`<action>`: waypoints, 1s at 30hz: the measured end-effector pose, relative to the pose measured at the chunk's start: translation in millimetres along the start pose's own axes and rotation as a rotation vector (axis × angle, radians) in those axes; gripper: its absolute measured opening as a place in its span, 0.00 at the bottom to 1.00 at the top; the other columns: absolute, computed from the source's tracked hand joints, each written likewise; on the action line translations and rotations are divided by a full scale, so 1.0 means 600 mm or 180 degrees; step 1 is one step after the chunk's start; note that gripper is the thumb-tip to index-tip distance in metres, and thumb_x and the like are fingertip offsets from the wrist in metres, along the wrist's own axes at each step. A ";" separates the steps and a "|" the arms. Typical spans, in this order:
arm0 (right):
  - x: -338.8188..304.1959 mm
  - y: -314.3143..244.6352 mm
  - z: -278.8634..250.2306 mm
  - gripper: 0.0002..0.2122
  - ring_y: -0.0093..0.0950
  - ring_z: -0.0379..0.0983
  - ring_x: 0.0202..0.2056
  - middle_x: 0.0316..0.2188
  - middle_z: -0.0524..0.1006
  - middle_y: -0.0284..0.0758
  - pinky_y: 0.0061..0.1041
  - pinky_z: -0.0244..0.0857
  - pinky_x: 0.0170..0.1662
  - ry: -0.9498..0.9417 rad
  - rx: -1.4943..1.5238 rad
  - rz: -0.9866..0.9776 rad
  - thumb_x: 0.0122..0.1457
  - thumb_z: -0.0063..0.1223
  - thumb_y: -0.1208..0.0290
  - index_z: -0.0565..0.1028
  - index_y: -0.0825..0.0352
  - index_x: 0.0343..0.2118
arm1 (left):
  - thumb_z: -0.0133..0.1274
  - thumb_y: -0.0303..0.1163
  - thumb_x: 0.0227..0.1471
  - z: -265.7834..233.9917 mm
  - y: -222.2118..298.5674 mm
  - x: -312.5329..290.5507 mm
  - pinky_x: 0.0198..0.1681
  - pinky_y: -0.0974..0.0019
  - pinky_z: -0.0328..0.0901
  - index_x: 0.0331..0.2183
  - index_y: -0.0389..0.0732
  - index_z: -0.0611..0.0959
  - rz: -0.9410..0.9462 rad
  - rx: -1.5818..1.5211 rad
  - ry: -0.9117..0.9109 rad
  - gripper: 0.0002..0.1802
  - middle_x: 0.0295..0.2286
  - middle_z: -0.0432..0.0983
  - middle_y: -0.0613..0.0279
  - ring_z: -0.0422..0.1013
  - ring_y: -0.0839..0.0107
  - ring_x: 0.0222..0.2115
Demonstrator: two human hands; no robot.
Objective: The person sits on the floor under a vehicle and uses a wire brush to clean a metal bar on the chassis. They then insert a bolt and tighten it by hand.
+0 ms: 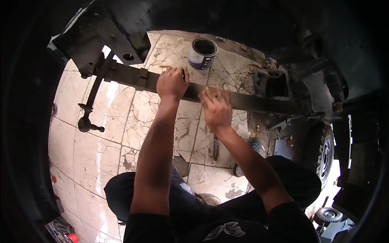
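Note:
A long dark metal beam (259, 102) runs across in front of me, with a raised collar (142, 78) left of my hands. My left hand (172, 83) is wrapped over the beam, fingers curled round its far edge. Just to its right, my right hand (217, 108) lies on the beam with fingers stretched and spread, slightly blurred. I cannot make out anything beneath its fingers. At the beam's left end hangs a dark rod (94, 94) with a ball-shaped joint (84, 124) low down.
Beyond the beam a paint can (204, 52) stands on cracked floor tiles (101, 158). A dark bracket (97, 36) juts in at upper left. A black plastic container (270, 84) sits at right. A flat tool (216, 148) lies below my right hand; tyres (325, 156) are at far right.

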State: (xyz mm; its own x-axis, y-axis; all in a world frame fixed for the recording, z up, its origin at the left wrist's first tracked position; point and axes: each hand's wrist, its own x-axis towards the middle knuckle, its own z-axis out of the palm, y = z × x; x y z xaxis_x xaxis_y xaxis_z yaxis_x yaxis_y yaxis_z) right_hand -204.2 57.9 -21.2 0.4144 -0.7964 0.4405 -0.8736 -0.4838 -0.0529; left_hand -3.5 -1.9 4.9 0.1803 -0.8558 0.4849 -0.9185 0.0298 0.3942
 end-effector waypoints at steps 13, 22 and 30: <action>0.018 -0.004 -0.022 0.17 0.41 0.66 0.69 0.58 0.81 0.35 0.50 0.40 0.77 -0.0034 0.0164 0.0080 0.71 0.50 0.63 0.83 0.63 0.55 | 0.54 0.43 0.65 -0.002 0.001 -0.003 0.42 0.55 0.74 0.28 0.42 0.86 0.0130 0.0000 0.0038 0.18 0.30 0.85 0.56 0.81 0.58 0.37; -0.008 -0.011 -0.034 0.18 0.40 0.65 0.69 0.60 0.80 0.35 0.49 0.39 0.77 -0.0300 -0.0043 -0.0230 0.73 0.45 0.63 0.83 0.64 0.55 | 0.53 0.43 0.65 -0.004 -0.005 -0.008 0.42 0.54 0.75 0.27 0.42 0.86 0.0134 0.0007 0.0044 0.19 0.31 0.85 0.57 0.81 0.57 0.37; 0.035 -0.007 -0.020 0.19 0.40 0.65 0.69 0.60 0.79 0.37 0.52 0.44 0.76 -0.0440 -0.0059 0.0041 0.73 0.45 0.61 0.82 0.66 0.55 | 0.54 0.43 0.63 -0.002 0.001 -0.005 0.44 0.55 0.75 0.30 0.44 0.88 0.0137 0.0043 -0.0140 0.16 0.33 0.86 0.57 0.81 0.58 0.40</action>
State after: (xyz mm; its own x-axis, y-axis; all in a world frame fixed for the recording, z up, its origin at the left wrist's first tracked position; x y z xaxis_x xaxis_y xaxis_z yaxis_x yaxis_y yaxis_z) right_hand -194.9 47.2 -0.8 0.4333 -0.8455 0.3120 -0.8831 -0.4675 -0.0405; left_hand -4.0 1.4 4.7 0.1252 -0.8757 0.4664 -0.9298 0.0605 0.3630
